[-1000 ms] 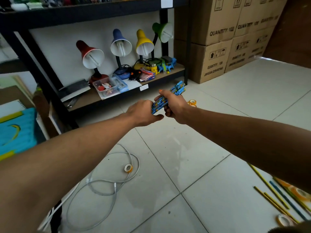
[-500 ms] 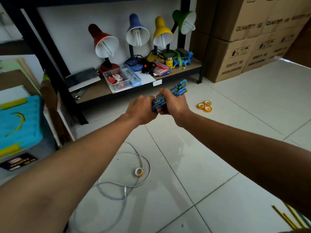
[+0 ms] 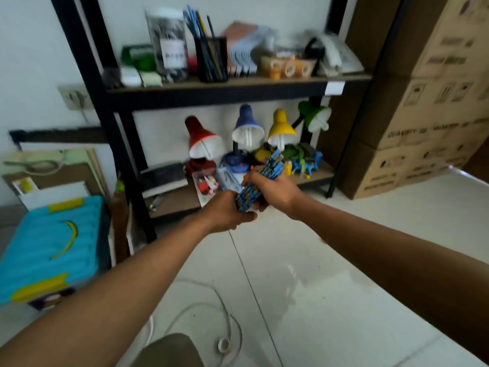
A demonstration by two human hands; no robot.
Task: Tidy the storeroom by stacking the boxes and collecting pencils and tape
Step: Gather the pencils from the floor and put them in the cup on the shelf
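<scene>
Here, I see both hands clutching the pencil bundle [image 3: 260,181], left hand [image 3: 227,211] near end, right hand [image 3: 275,192] mid-bundle, tips angled far-right twd pencil holder [image 3: 211,59].

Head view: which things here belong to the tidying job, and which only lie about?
Job: pencils held by left hand and right hand; tape roll; boxes; pencil cup.
Lying about: lamps; cable; blue case.

lamps [image 3: 248,131] on the lower shelf [image 3: 174,201], pencil holder [image 3: 211,59] above, boxes [image 3: 428,144] right
</scene>
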